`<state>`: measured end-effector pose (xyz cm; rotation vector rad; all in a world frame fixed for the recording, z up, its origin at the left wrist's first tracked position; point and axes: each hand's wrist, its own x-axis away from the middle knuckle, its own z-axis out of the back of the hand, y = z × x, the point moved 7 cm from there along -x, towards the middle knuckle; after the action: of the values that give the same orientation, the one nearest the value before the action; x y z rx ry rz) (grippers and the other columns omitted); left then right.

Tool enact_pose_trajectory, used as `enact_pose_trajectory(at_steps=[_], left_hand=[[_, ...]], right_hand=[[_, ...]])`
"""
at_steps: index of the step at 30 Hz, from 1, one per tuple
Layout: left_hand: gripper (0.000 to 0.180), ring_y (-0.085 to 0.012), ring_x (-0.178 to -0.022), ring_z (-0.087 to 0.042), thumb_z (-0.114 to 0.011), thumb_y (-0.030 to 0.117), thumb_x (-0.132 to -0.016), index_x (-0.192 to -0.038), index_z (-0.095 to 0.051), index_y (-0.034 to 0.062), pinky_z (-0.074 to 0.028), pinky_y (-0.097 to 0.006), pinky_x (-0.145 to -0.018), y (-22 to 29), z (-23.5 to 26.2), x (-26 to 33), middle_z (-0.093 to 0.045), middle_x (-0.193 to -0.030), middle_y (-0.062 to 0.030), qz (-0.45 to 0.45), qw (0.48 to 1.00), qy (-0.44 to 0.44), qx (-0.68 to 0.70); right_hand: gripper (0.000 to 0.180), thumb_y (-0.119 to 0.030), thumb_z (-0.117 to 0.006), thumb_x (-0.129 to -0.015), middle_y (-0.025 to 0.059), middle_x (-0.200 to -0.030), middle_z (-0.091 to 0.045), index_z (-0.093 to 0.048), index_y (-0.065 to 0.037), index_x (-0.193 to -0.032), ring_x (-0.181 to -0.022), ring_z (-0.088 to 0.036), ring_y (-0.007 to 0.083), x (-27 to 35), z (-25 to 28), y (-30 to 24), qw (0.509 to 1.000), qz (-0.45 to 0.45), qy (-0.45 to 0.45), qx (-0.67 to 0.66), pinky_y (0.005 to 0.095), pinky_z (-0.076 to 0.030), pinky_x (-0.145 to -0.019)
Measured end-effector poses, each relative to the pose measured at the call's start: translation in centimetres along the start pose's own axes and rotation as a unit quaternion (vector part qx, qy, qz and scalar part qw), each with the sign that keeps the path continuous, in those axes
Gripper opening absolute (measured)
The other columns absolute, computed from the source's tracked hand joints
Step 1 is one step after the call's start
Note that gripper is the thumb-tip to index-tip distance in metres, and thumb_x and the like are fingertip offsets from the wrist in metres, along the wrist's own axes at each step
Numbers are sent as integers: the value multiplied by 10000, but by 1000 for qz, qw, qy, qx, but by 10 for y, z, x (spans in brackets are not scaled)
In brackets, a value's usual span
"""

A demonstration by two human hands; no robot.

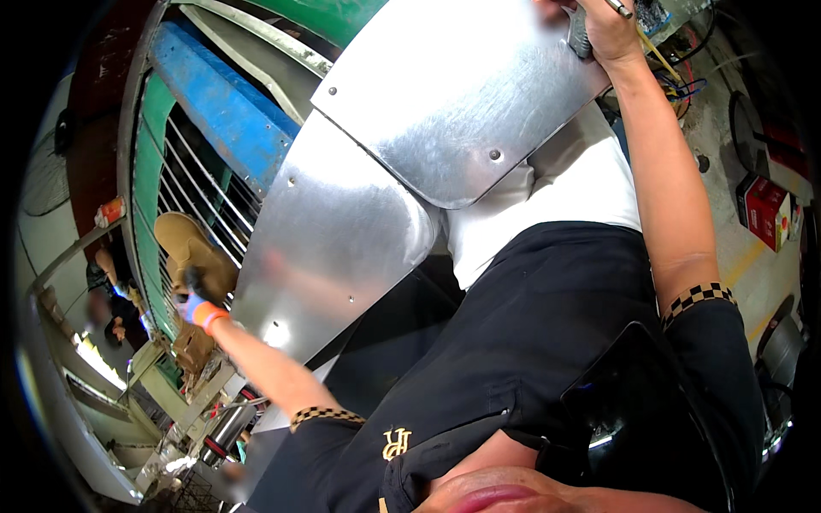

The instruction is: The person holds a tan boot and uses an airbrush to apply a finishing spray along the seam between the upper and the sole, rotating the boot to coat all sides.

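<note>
At the left, my left hand (pixel 197 306) wears a glove with an orange cuff and dark fingers. Those fingers are closed on the lower part of a tan, shoe-shaped piece (pixel 184 244), which is held up in front of green metal bars. My right hand (pixel 609 30) is bare and partly cut off by the top edge. Its fingers are bent; a short metal rod (pixel 619 8) pokes out above them, and a grey ribbed piece (pixel 580 34) shows beside the palm. What exactly this hand grips is hidden.
Two overlapping riveted metal sheets (pixel 342 231) lie across my lap area. A blue panel (pixel 222 98) and green barred frame (pixel 158 171) stand at the left. A red box (pixel 764 210) and cables (pixel 684 84) are at the right. Another person (pixel 111 299) is far left.
</note>
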<state>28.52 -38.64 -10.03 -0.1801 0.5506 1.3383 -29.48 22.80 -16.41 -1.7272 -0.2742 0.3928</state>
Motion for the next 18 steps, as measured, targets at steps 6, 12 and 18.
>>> enact_pose_trajectory(at_steps=[6,12,18], left_hand=[[286,-198,-740,-643,-823,-4,-730,-912,-602,-1,-579,-339,-727,38,74,117,-672,-864,-113,-31,934,1,356],[271,-237,-834,-654,-782,-19,-724,-945,-640,49,-552,-353,-736,127,138,289,-643,-906,-120,-295,902,-219,227],[505,-278,-1011,-627,-861,138,-675,-1134,-678,31,-491,-361,-892,205,182,327,-647,-1089,-143,-353,856,-374,42]], right_hand=[[371,-217,-585,-920,68,-803,-645,-598,-34,-1243,-639,-631,131,1,2,3,999,2,-36,4,256,-504,-514],[336,-200,-575,-923,48,-808,-645,-630,-26,-1205,-613,-612,101,1,7,6,995,68,-71,1,218,-484,-489],[326,-183,-577,-898,53,-820,-648,-628,-43,-1189,-624,-609,112,10,2,-3,997,48,-67,-8,243,-499,-516]])
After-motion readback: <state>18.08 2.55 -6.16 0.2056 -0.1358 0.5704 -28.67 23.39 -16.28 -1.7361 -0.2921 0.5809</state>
